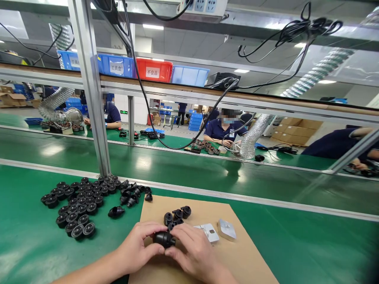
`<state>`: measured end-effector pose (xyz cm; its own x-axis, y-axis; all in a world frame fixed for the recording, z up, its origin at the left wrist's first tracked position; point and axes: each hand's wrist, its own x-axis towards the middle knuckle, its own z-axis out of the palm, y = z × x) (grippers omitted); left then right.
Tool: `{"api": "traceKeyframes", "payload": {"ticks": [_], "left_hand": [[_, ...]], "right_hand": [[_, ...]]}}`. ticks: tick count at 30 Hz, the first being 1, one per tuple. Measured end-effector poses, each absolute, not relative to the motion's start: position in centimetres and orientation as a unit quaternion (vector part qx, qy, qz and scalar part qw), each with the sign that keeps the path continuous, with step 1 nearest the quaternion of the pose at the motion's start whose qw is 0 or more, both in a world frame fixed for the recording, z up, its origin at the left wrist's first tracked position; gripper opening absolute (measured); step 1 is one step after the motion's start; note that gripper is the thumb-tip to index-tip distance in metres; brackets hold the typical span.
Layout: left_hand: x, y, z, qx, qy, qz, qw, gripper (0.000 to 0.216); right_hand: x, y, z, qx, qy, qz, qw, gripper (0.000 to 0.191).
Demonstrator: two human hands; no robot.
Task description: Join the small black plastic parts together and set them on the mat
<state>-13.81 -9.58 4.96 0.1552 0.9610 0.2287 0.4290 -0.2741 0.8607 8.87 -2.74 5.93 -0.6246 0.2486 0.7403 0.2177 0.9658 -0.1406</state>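
Between my two hands is a rounded black plastic housing (164, 239) with a narrow stub on its right end. My left hand (141, 246) grips its wide left end with thumb and fingers. The stub end is pinched by the thumb and fingers of my right hand (194, 248). Just beyond the hands, several small black housings with stubs (177, 214) sit on a brown cardboard sheet (237, 252). Right of them are a flat silver metal block with a dark hole (211, 232) and a second silver block (227, 229).
Many round black caps (83, 209) cover the green bench at left, beside a heap of black housings (132, 193). One black housing (116, 212) lies alone nearby. An aluminium post (91, 90) rises behind. Overhead, a shelf holds blue and red bins (154, 70); a black cable (145, 98) hangs down.
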Motion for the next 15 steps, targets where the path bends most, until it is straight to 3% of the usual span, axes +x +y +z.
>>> {"api": "traceKeyframes", "payload": {"ticks": [6,15], "left_hand": [[-13.98,-9.22,5.20,0.737,0.436,0.456,0.242,0.033],[-13.82,-9.13,4.88,0.733,0.431,0.474,0.230,0.037]], "right_hand": [[8.60,-3.24,5.23,-0.175,-0.880,0.107,0.429,0.027],[8.65,-3.00,5.24,-0.100,-0.881,0.065,0.458,0.034]]}}
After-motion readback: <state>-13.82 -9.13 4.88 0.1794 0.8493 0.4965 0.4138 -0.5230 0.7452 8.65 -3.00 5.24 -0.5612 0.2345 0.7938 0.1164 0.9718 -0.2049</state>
